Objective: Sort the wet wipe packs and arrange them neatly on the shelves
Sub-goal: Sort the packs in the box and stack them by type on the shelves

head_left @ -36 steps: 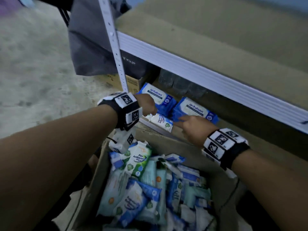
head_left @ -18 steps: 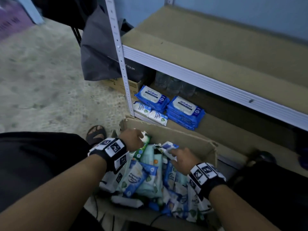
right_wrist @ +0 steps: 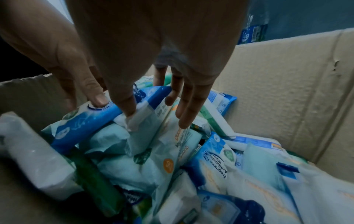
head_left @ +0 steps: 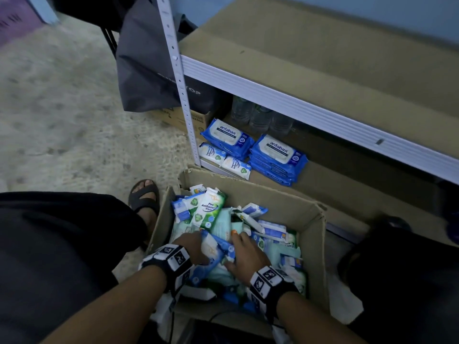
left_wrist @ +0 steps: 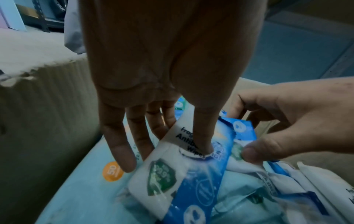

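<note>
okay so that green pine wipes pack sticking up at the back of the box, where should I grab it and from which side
Probably its top edge, from above. The pine pack stands nearly upright against the box corner, its upper half clear of the pile and its lower end buried, so pinching front and back near the top should lift it straight out.

Head view — high, tilted down and forward over both forearms into the cardboard box [head_left: 293, 194], with the shelf [head_left: 310, 105] beyond. Left wrist view: close, looking along the left hand [left_wrist: 164, 78] down into the box; the right hand [left_wrist: 298, 121] comes in from its right edge. Right wrist view — equally close, along the right hand's fingers [right_wrist: 188, 109] toward the box's far wall. All three share the blue-and-white pack [head_left: 216, 247] between the hands.
</note>
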